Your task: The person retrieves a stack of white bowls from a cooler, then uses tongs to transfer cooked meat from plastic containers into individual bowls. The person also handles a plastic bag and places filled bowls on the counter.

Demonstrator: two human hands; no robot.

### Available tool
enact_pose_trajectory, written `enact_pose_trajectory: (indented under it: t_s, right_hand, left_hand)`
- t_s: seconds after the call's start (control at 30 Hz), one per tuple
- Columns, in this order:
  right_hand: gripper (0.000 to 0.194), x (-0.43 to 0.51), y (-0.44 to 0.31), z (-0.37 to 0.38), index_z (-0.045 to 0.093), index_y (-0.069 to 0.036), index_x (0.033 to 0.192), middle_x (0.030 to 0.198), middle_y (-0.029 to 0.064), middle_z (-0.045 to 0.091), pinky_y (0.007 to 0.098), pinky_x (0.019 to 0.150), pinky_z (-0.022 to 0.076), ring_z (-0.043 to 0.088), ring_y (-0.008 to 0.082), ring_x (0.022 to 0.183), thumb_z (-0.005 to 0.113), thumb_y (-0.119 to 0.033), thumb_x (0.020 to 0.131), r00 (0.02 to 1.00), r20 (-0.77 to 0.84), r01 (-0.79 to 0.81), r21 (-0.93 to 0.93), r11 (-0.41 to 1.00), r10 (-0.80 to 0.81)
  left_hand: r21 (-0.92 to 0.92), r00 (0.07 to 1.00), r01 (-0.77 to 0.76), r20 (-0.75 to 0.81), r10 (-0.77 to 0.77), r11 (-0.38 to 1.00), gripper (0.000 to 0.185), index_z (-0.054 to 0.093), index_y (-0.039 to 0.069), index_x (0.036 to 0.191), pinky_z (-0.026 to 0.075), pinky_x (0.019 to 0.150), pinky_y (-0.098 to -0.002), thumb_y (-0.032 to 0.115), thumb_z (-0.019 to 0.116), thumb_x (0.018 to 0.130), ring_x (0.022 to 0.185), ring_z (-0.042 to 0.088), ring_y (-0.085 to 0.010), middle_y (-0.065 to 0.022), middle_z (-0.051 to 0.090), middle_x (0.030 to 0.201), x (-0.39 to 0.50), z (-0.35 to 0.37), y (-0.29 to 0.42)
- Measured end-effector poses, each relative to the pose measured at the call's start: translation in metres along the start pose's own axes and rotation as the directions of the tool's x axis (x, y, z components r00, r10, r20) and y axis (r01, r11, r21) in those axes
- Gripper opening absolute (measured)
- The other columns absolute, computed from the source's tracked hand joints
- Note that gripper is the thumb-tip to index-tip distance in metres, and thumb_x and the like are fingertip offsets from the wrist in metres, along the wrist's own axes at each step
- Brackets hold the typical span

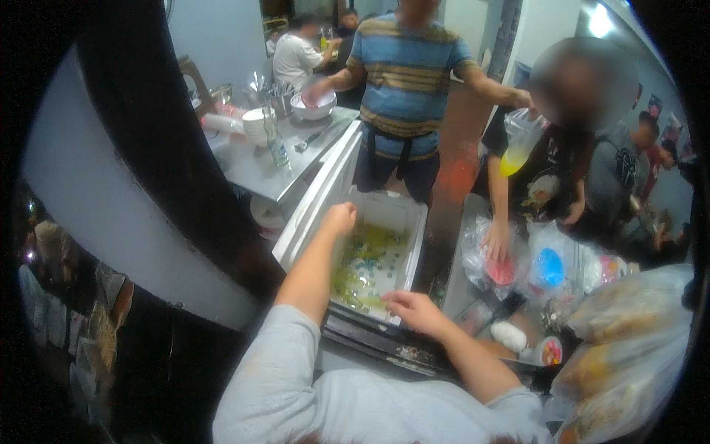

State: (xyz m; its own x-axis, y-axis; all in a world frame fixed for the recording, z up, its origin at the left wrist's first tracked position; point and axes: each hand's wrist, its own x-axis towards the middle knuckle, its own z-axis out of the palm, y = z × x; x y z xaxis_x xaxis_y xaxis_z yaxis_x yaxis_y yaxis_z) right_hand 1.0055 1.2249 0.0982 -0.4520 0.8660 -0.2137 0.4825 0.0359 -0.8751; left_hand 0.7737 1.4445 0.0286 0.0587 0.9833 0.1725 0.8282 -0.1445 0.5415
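A white chest cooler stands before me with its white lid raised along the left side. Yellowish liquid lies in it, with many small round blue-green things, too blurred to identify. My left hand is curled over the cooler's left side, close to the lid; whether its fingers grip anything is hidden. Over the near right corner, my right hand hovers with loosely bent fingers and nothing visible in it.
A metal table at left bears stacked white bowls, a glass bottle and cutlery. Opposite, a person holds a bag of yellow liquid. Another person's hand touches plastic-wrapped goods at right. Filled clear bags bulge nearby.
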Motion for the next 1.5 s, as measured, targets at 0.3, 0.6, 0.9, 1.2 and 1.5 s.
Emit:
enact_pose_trajectory:
  t_s: [0.3, 0.6, 0.9, 1.2, 1.5]
  right_hand:
    - [0.027, -0.003, 0.0, -0.001, 0.06, -0.012, 0.111, 0.097, 0.0128, 0.065, 0.0327, 0.078, 0.0483, 0.063, 0.0225, 0.087, 0.051, -0.022, 0.088, 0.998, -0.014, 0.06, -0.015, 0.998, -0.06]
    - [0.026, -0.002, 0.001, -0.002, 0.061, -0.011, 0.109, 0.095, 0.0136, 0.065, 0.0336, 0.078, 0.0482, 0.063, 0.0234, 0.087, 0.052, -0.021, 0.087, 0.998, 0.009, 0.062, -0.016, 0.998, -0.062]
    - [0.026, -0.004, -0.003, -0.002, 0.061, -0.013, 0.109, 0.093, 0.014, 0.065, 0.0329, 0.078, 0.0478, 0.063, 0.0236, 0.085, 0.05, -0.02, 0.086, 0.996, 0.006, 0.084, -0.034, 0.996, -0.084]
    - [0.028, -0.006, -0.008, -0.002, 0.06, -0.013, 0.112, 0.088, 0.0097, 0.066, 0.0305, 0.077, 0.0471, 0.062, 0.0183, 0.083, 0.051, -0.022, 0.088, 0.999, 0.014, -0.047, 0.004, 0.999, 0.047]
    - [0.029, -0.003, -0.008, -0.001, 0.059, -0.011, 0.113, 0.092, 0.0108, 0.065, 0.0304, 0.079, 0.0466, 0.062, 0.0177, 0.086, 0.053, -0.023, 0.087, 0.999, 0.01, -0.035, 0.012, 0.999, 0.035]
  left_hand:
    - [-0.019, 0.998, 0.061, 0.014, -0.06, 0.998, 0.025, 0.063, 0.011, 0.102, 0.046, 0.084, -0.0412, 0.024, 0.052, 0.083, 0.096, 0.059, -0.0324, -0.0164, 0.063, 0.1, -0.008, -0.007, 0.009]
    - [-0.01, 0.999, 0.026, 0.029, -0.025, 1.0, 0.024, 0.063, 0.009, 0.101, 0.046, 0.083, -0.0398, 0.021, 0.054, 0.082, 0.096, 0.059, -0.0315, -0.0158, 0.063, 0.099, -0.01, -0.012, 0.014]
    - [0.004, 1.0, 0.009, 0.026, -0.009, 1.0, 0.024, 0.064, 0.006, 0.098, 0.046, 0.083, -0.0396, 0.021, 0.053, 0.082, 0.093, 0.06, -0.0318, -0.0161, 0.064, 0.097, -0.009, -0.009, 0.011]
    - [-0.022, 1.0, 0.016, 0.003, -0.016, 1.0, 0.026, 0.061, 0.009, 0.104, 0.046, 0.084, -0.042, 0.023, 0.053, 0.083, 0.096, 0.059, -0.0325, -0.0165, 0.063, 0.101, -0.004, -0.001, 0.002]
    - [-0.083, 0.974, 0.185, -0.119, -0.194, 0.979, 0.04, 0.045, 0.011, 0.121, 0.045, 0.083, -0.0462, 0.022, 0.052, 0.084, 0.096, 0.058, -0.0382, -0.0233, 0.06, 0.102, -0.007, -0.014, 0.015]
